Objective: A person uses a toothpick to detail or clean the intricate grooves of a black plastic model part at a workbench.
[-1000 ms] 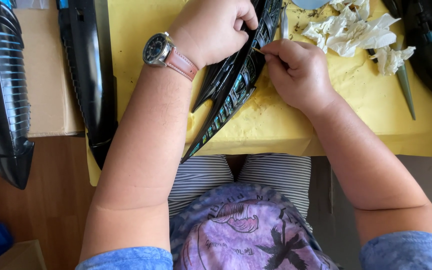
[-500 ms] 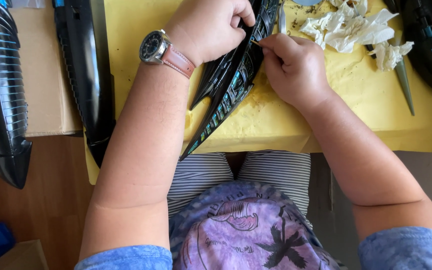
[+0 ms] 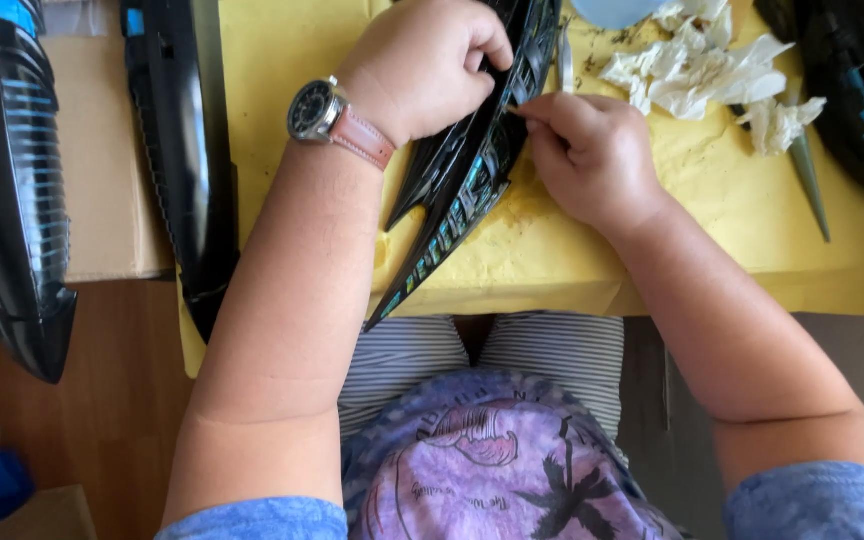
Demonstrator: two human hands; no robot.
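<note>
- Hands stay where they were: my left hand [image 3: 422,65] still clamps the long black slatted plastic panel [image 3: 472,180] on the yellow cloth [image 3: 732,210].
- My right hand [image 3: 592,150] keeps pinching its edge, slightly lower.

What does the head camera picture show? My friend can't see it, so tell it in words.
Two bare hands work on a long black slatted panel on a yellow sheet: the left hand grips it, the right hand pinches at its edge. Crumpled white tissues lie nearby.
</note>
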